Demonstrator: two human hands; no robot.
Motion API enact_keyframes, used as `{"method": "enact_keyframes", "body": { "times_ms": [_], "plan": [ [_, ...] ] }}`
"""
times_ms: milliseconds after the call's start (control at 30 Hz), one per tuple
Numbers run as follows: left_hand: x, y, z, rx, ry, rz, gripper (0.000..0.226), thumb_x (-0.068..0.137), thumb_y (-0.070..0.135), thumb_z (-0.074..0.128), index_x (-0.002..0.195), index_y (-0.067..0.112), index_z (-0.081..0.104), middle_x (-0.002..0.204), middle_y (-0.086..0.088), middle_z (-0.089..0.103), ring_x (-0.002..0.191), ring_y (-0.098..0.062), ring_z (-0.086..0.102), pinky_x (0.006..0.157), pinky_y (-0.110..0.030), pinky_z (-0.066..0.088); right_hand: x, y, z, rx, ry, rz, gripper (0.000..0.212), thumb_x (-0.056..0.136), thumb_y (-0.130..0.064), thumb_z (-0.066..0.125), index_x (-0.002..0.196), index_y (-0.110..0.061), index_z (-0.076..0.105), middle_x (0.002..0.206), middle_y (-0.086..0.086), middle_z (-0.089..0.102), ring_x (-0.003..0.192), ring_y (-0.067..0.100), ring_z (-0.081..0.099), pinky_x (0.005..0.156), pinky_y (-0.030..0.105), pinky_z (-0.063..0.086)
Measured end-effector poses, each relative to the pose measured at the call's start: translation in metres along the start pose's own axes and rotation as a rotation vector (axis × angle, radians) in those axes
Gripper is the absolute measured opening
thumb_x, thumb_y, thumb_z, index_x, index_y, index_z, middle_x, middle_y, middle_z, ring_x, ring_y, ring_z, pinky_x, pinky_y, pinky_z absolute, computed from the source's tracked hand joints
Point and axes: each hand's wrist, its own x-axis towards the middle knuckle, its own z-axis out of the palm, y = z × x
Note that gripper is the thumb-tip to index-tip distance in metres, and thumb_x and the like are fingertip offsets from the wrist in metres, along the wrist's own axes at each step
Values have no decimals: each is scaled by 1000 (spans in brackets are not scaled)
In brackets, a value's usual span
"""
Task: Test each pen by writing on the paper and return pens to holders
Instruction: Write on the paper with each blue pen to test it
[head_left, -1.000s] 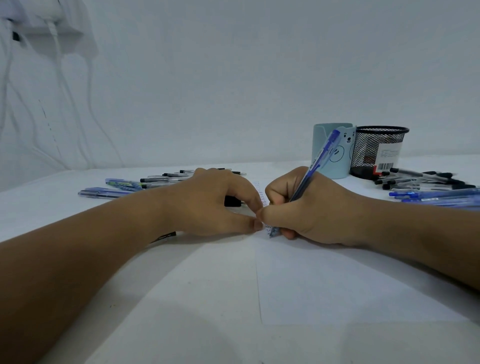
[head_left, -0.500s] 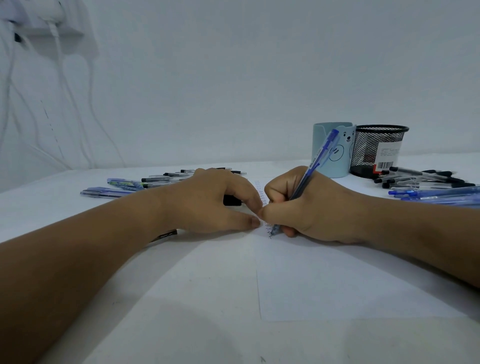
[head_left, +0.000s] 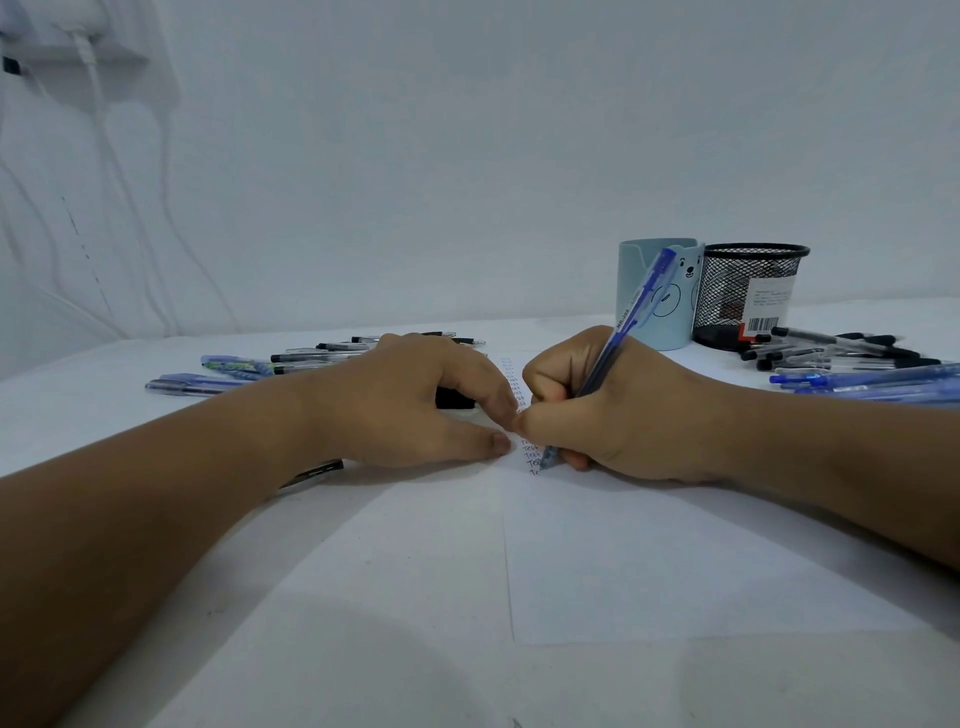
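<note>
My right hand (head_left: 623, 415) grips a blue pen (head_left: 640, 304) with its tip down on the white paper (head_left: 675, 561), beside a short column of small written words at the sheet's left edge. My left hand (head_left: 415, 400) rests on the table at that edge, thumb against my right thumb. Its curled fingers hold a black pen (head_left: 311, 473), which pokes out under the wrist. Behind my right hand stand a light blue bear-face holder (head_left: 631, 265) and a black mesh holder (head_left: 727, 291).
Loose black and blue pens (head_left: 311, 356) lie in a row behind my left hand. More pens (head_left: 857, 364) lie to the right of the mesh holder. White cables (head_left: 104, 156) hang on the wall at the left.
The blue pen's tip has crept slightly down the paper, and both hands have stayed together at the sheet's left edge.
</note>
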Motion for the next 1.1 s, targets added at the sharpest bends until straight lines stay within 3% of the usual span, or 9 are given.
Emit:
{"method": "enact_keyframes", "body": {
  "times_ms": [467, 633, 900, 1100],
  "plan": [
    [0, -1, 0, 30, 8, 0, 29, 73, 54, 67, 97, 43, 77, 113, 36, 65, 119, 13, 51, 118, -39, 28, 1, 3, 0, -30, 27, -24, 49, 84, 2, 62, 50, -18, 33, 45, 0, 42, 48, 18, 43, 46, 20, 35],
    [-1, -2, -1, 40, -6, 2, 16, 82, 43, 79, 98, 41, 78, 115, 34, 66, 119, 13, 51, 116, -33, 31, 1, 3, -1, 9, 11, 8, 48, 85, 1, 62, 51, -17, 33, 48, 5, 40, 47, 17, 48, 46, 20, 36],
    [0, -1, 0, 46, 4, 10, 29, 72, 56, 66, 96, 44, 77, 113, 37, 65, 119, 13, 50, 117, -38, 29, 1, 1, 0, -35, 37, -7, 45, 82, 2, 61, 51, -16, 34, 49, 6, 39, 49, 17, 42, 49, 26, 35],
    [0, -3, 1, 16, 24, 13, 26, 75, 52, 66, 94, 40, 79, 109, 35, 67, 115, 13, 54, 116, -35, 31, 1, 4, -1, 344, 190, 77, 47, 82, -3, 62, 44, -18, 39, 49, 11, 43, 41, 19, 32, 42, 22, 24]
  ]
}}
